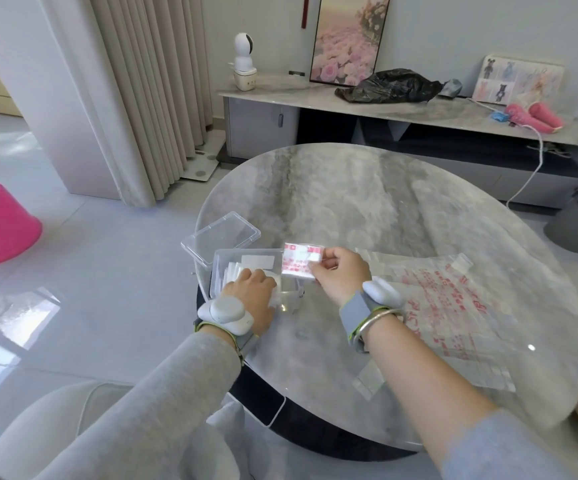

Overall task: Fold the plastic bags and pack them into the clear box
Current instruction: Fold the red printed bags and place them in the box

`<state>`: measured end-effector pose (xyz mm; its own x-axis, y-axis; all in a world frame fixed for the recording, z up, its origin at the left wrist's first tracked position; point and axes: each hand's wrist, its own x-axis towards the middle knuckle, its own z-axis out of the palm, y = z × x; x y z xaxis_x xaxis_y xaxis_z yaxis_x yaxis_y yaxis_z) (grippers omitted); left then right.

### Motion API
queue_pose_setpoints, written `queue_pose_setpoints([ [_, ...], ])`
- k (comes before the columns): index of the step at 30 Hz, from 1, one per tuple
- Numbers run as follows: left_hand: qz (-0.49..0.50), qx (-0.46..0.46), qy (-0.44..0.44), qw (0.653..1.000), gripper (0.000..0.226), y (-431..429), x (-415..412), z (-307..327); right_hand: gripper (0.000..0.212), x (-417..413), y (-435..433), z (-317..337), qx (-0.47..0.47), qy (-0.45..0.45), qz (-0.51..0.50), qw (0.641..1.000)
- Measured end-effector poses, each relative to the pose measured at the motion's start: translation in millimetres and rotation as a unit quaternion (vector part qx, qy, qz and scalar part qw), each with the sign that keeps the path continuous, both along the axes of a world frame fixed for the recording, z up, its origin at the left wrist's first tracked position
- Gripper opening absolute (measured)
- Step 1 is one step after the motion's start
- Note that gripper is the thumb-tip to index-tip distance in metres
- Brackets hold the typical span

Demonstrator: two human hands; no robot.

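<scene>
Left hand over clear box opening

Left hand presses down — right hand pinches a bag.

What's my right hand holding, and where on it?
A folded plastic bag, pinched at its right edge by the right hand.

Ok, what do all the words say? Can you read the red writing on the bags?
Folded bag held by the right hand: red print, too blurred to read.
Flat bag on the table: red print, too blurred to read.
Nothing else shows readable writing.
</scene>
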<state>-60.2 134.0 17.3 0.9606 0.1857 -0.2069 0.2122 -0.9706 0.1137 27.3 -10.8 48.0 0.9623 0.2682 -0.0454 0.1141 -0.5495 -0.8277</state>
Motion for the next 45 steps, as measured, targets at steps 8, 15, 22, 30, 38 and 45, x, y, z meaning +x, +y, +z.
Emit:
queue_pose_setpoints([
  [8, 0.014, 0.051, -0.061, 0.997, 0.048, -8.6, -10.4, 5.6, 0.029, -0.7, 29.9, 16.9, -0.319, -0.141, 0.155, 0.924],
  [15, 0.065, 0.051, -0.046, 0.996, 0.052, -2.6, -17.4, 6.4, 0.015, -2.5, 50.5, 21.8, -0.412, -0.151, 0.184, 0.879],
  [22, 0.058, 0.054, -0.049, 0.996, 0.050, -1.9, -16.7, 4.2, 0.030, -0.8, 61.3, 16.9, -0.403, -0.198, 0.186, 0.874],
  [30, 0.057, 0.057, -0.090, 0.993, 0.054, -4.5, -16.4, 3.1, 0.030, 5.7, 57.9, -0.8, -0.386, -0.210, 0.172, 0.882],
  [38, 0.047, 0.069, -0.086, 0.993, 0.057, -3.2, -16.4, 2.4, 0.017, 9.9, 50.3, -15.5, -0.330, -0.174, 0.179, 0.910],
  [45, 0.054, 0.063, -0.084, 0.993, 0.054, -3.9, -14.6, 0.6, 0.016, 14.8, 45.8, -19.1, -0.322, -0.180, 0.199, 0.908],
])
